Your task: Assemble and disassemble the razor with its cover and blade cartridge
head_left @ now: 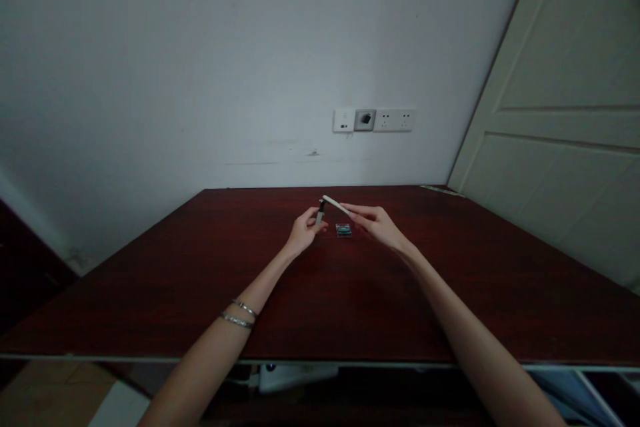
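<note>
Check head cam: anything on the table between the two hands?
Yes: a small clear case lies between left hand and right hand, head view.

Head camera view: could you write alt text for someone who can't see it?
Two bare hands reach over a dark red table: the left hand holds a small dark-tipped stick and the right hand a slim white strip, their ends meeting. A small blue-green packet lies between the hands, and wall sockets sit behind.

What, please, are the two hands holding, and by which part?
The left hand pinches a small dark-tipped tool by its lower end; the right hand holds a thin white stick by its near end.
</note>
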`<state>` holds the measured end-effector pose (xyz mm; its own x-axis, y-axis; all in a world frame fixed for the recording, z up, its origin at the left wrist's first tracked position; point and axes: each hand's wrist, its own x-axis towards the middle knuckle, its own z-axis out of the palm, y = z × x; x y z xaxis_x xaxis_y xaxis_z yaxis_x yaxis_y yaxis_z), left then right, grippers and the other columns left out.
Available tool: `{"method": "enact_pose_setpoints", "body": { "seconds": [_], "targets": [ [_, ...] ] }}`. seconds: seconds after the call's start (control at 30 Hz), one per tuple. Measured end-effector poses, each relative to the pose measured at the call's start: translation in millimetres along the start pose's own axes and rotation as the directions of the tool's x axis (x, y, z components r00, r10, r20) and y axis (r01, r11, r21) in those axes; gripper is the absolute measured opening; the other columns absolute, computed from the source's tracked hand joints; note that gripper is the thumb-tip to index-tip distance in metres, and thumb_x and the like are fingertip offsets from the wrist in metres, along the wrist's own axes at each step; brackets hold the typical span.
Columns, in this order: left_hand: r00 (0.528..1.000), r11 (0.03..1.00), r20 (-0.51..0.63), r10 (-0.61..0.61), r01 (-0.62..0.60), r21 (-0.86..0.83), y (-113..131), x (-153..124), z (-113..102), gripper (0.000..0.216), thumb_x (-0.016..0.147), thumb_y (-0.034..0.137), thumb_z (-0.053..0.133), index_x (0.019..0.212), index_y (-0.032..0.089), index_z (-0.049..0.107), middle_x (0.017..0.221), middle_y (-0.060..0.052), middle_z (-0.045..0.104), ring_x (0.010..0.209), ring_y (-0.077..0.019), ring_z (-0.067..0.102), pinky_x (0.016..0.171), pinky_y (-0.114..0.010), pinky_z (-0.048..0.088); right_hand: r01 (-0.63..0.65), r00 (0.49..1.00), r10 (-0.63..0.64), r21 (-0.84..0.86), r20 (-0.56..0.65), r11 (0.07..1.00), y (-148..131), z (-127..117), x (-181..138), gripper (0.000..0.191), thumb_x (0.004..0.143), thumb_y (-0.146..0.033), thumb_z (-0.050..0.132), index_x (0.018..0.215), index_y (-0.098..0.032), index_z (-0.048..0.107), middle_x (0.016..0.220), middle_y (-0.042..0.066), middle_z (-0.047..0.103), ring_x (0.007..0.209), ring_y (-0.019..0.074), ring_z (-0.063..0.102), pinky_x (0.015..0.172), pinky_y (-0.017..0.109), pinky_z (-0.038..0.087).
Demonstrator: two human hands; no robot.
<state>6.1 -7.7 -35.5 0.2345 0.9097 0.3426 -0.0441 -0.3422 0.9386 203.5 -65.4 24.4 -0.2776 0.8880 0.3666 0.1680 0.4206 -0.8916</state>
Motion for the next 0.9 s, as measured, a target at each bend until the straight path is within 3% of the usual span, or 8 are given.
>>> {"method": "enact_pose_setpoints", "body": {
  "seconds": [0.1,0.23,0.33,0.47,0.6,0.7,0.83,0.9],
  "targets": [
    [1.0,1.0,0.012,-0.003,0.003,0.002,-0.1,-0.3,-0.3,0.031,0.069,0.019,0.066,0.096,0.013,0.053,0.074,-0.003,0.066,0.064,-0.0141,0.064,0.064,-0.025,0.049,-0.028,0.998,0.029,-0.023,0.051,0.999,-3.5,-2.1,-0.5,0.046,0.075,-0.036,0.057,0.115,-0.014,0.062,0.049,-0.004,0.046,0.046,0.0064,0.03,0.043,0.021,0.023],
    [0.999,1.0,0.029,0.014,-0.013,-0.017,-1.6,0.3,-0.6,0.031,0.069,0.02,0.067,0.096,0.014,0.053,0.075,-0.003,0.066,0.066,-0.0141,0.065,0.066,-0.026,0.049,-0.009,1.0,0.01,-0.023,0.019,1.0,-4.3,-4.5,-0.4,0.047,0.077,-0.036,0.055,0.118,-0.014,0.06,0.048,-0.005,0.043,0.045,0.0063,0.028,0.042,0.02,0.021],
    [0.999,0.999,0.033,0.018,-0.017,-0.028,-1.2,0.5,-0.2,0.031,0.068,0.02,0.068,0.094,0.014,0.053,0.074,-0.003,0.066,0.067,-0.0145,0.065,0.066,-0.026,0.049,-0.005,0.995,0.009,-0.048,0.096,0.999,-3.6,-4.9,-0.3,0.044,0.076,-0.035,0.056,0.115,-0.015,0.062,0.049,-0.004,0.042,0.046,0.0064,0.029,0.042,0.02,0.02],
    [0.999,0.999,0.026,0.021,-0.02,-0.029,-1.0,0.3,0.0,0.03,0.068,0.02,0.068,0.093,0.014,0.053,0.074,-0.003,0.067,0.067,-0.0143,0.065,0.067,-0.026,0.049,0.013,1.0,-0.013,-0.008,0.023,1.0,-1.8,-3.5,0.7,0.047,0.077,-0.036,0.054,0.118,-0.015,0.06,0.049,-0.004,0.044,0.046,0.0066,0.029,0.042,0.02,0.022],
    [0.999,0.999,0.037,0.029,-0.028,-0.017,-3.1,-0.1,-0.6,0.029,0.069,0.018,0.066,0.094,0.014,0.053,0.074,-0.003,0.067,0.066,-0.0135,0.065,0.067,-0.026,0.049,-0.005,0.998,0.008,-0.042,0.055,0.999,-1.2,-2.7,1.9,0.045,0.075,-0.036,0.056,0.115,-0.015,0.062,0.051,-0.003,0.049,0.046,0.0066,0.029,0.043,0.02,0.024],
    [0.998,0.999,0.046,0.042,-0.042,-0.007,-3.8,-0.3,-0.4,0.028,0.07,0.017,0.064,0.095,0.014,0.053,0.076,-0.004,0.067,0.067,-0.0136,0.064,0.067,-0.026,0.048,0.012,1.0,-0.012,-0.036,0.0,0.999,-2.0,-2.9,2.2,0.045,0.076,-0.037,0.055,0.115,-0.015,0.062,0.052,-0.003,0.05,0.046,0.0066,0.03,0.043,0.02,0.023],
    [0.998,0.999,0.036,0.049,-0.048,-0.012,-2.4,-0.4,0.4,0.028,0.068,0.017,0.065,0.093,0.014,0.053,0.075,-0.004,0.066,0.069,-0.0147,0.065,0.068,-0.027,0.049,-0.001,0.996,0.005,-0.04,0.09,0.999,-2.2,-3.1,2.3,0.044,0.076,-0.036,0.056,0.114,-0.016,0.063,0.05,-0.003,0.049,0.044,0.006,0.028,0.042,0.02,0.022],
    [0.999,0.999,0.029,0.045,-0.045,-0.009,-1.6,-0.2,0.5,0.029,0.068,0.018,0.066,0.094,0.014,0.053,0.075,-0.003,0.066,0.069,-0.0149,0.065,0.067,-0.027,0.049,-0.006,0.998,0.008,-0.033,0.069,0.999,-1.8,-3.1,2.9,0.044,0.076,-0.036,0.056,0.115,-0.016,0.062,0.051,-0.003,0.052,0.044,0.0065,0.031,0.042,0.02,0.023]
  ]
}}
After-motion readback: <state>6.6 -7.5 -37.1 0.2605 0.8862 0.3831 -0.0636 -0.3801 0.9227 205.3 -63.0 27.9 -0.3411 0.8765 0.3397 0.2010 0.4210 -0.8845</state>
